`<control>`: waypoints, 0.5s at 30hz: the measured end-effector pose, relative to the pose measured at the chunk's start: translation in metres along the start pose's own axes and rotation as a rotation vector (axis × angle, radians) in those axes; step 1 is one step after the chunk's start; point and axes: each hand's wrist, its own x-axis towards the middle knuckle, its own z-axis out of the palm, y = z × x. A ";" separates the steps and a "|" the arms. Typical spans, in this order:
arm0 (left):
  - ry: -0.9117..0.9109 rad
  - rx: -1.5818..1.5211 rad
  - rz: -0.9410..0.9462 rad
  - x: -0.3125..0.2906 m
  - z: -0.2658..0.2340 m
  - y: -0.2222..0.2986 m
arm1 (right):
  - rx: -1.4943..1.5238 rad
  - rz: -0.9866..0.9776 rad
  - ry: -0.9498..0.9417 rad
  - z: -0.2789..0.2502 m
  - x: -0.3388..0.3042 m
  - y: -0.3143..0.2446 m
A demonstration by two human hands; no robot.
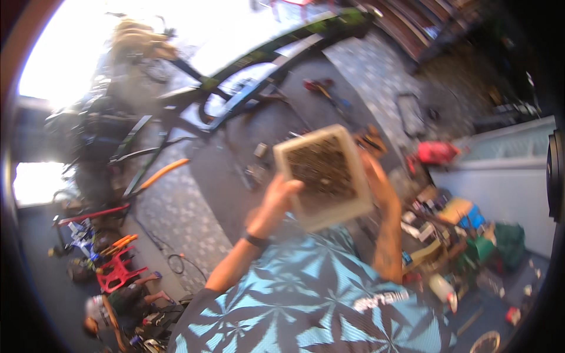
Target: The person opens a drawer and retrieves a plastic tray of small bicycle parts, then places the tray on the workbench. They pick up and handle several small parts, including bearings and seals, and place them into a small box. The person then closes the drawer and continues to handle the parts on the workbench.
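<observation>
A square whitish plastic container (pixel 332 220) is held up in front of my chest between both hands. Inside it lies a heap of small dark brownish pieces (pixel 321 167), too blurred to name. My left hand (pixel 275 203) grips the container's left side, its thumb over the rim. On the right side, my right hand (pixel 379 179) is closed against the wall, with its fingers partly hidden behind. Beyond the container, a dark bicycle frame (pixel 259 56) with green and blue parts stretches across the upper view.
Below the container stands a dark table (pixel 218 170) with scattered tools, including red-handled pliers (pixel 318 87). To the right, a cluttered pile of parts sits beside a pale chest (pixel 500 200). A person (pixel 120 309) is at lower left near a red stool (pixel 120 270).
</observation>
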 end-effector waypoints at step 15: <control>-0.857 0.646 -0.340 0.042 0.045 -0.005 | 0.520 0.072 0.921 0.172 -0.235 0.090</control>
